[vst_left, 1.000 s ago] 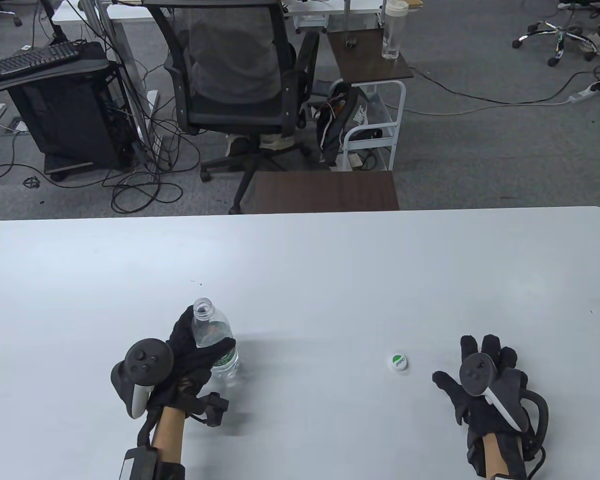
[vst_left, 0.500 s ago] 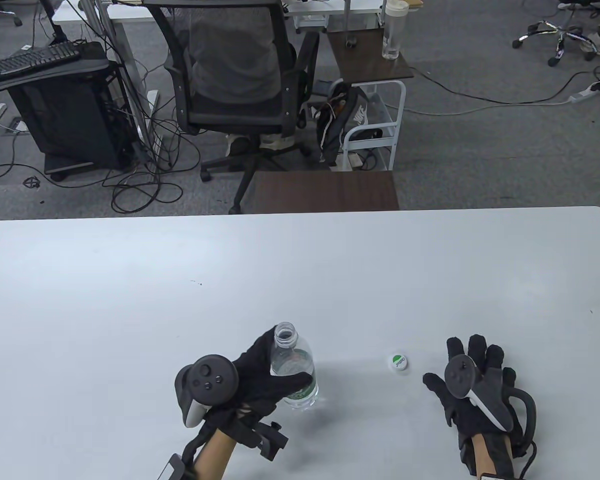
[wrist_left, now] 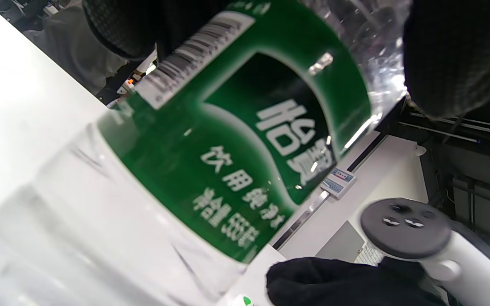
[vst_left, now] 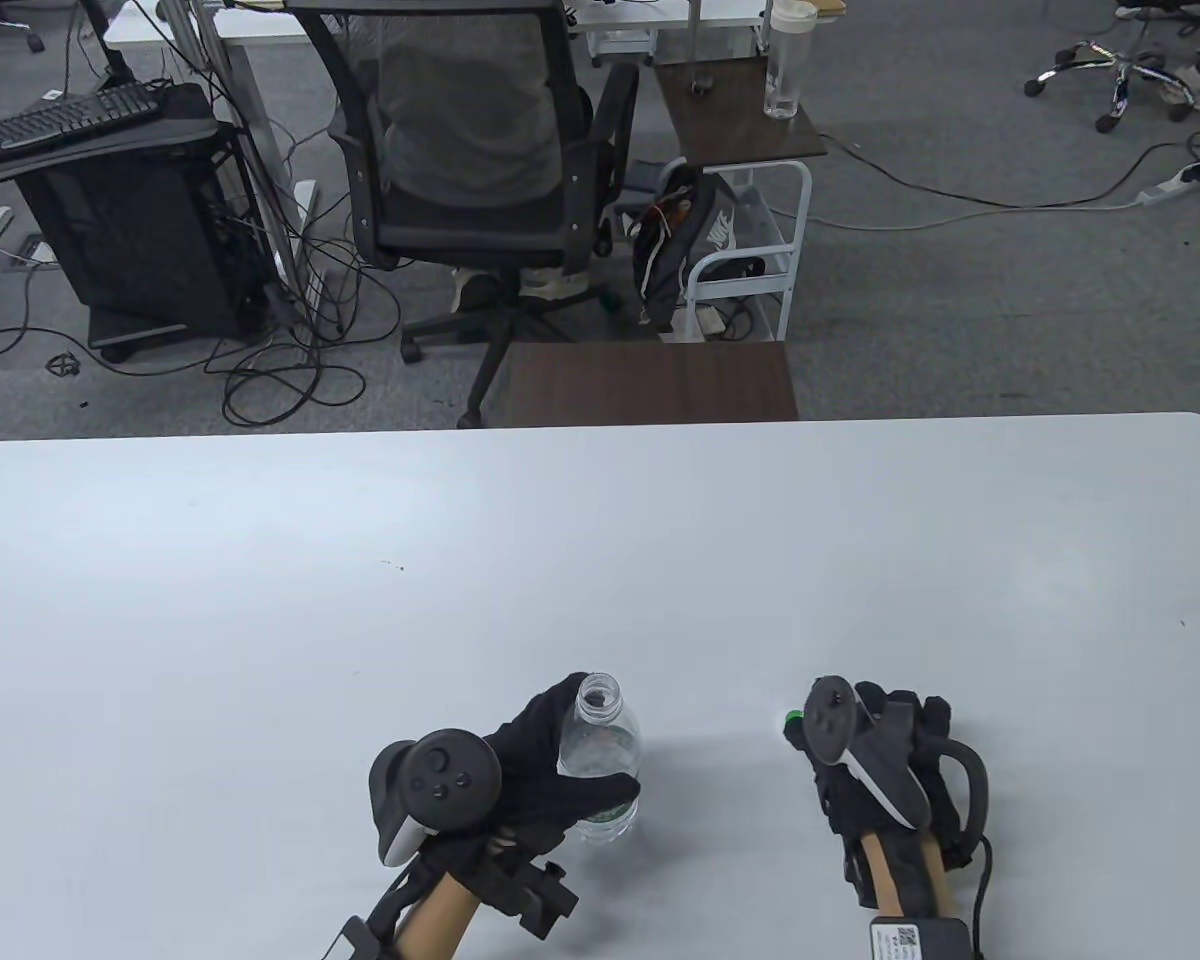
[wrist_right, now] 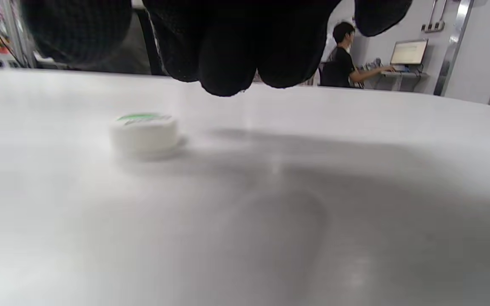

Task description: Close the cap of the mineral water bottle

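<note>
Two hands | left hand grips uncapped bottle | right hand fingers apart above cap, not touching

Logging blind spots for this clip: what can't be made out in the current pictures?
- Small white cap with green top: in the table view, mostly hidden under the right hand; whether the fingers touch it is unclear.
- Clear plastic water bottle with green label: base hidden by the left hand; neck cut off in the left wrist view.
</note>
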Available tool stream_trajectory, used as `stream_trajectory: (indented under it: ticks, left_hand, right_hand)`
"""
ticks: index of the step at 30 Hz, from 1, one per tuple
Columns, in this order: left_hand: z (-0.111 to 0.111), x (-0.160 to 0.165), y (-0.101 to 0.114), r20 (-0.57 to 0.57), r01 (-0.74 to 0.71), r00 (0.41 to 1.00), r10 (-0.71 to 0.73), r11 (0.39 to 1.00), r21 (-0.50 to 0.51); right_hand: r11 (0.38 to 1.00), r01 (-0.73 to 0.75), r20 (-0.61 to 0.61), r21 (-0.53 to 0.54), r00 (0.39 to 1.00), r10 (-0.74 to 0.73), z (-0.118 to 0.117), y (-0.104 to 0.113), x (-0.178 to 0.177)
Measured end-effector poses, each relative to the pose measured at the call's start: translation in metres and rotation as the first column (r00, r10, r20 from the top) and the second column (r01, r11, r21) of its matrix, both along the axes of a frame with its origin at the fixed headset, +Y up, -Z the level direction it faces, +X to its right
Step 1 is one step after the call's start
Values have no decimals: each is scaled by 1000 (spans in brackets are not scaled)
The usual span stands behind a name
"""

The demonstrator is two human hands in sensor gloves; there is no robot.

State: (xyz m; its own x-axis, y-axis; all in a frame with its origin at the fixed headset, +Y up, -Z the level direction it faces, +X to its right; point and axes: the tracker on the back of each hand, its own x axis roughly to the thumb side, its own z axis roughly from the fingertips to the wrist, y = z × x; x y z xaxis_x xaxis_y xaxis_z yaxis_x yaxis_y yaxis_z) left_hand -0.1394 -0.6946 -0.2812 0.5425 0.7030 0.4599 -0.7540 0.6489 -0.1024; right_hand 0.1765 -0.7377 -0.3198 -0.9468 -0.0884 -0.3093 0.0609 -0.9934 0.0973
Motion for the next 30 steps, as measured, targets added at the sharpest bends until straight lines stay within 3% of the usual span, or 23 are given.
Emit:
stream_trajectory:
  ticks: [5, 10, 13, 17, 20, 22, 25, 30]
  left_hand:
    - [4, -5, 2, 16, -47, 999, 47, 999, -9]
    - [6, -9, 7, 12, -76, 997, 76, 997, 5]
    - [6, -9, 8, 16, -82, 997, 82, 997, 0]
    - [8, -8, 8, 23, -68, 997, 68, 998, 6]
    - [14, -9, 11, 29, -71, 997, 70, 997, 12]
    - [17, -9, 11, 36, -76, 997, 75, 997, 5]
    - [19, -6, 9, 47, -50, 998, 49, 999, 5]
    - [20, -1, 6, 59, -13, 998, 13, 1000, 8]
  right_hand:
    - [979, -148, 40, -141, 987, 155, -14, -17, -30]
    - [990, -104, -21, -95, 995, 102, -11, -8, -29]
    - [994, 95, -61, 61, 994, -92, -1, 28, -30]
    - [919, 334, -187, 211, 936, -298, 26, 98, -48]
    - [840, 476, -327, 262, 862, -387, 61, 147, -68]
    - [798, 553, -405, 239, 804, -436, 78, 168, -81]
    - [799, 560, -464, 221, 781, -419, 95, 182, -100]
    - [809, 546, -507, 216, 771, -385, 99, 178, -115]
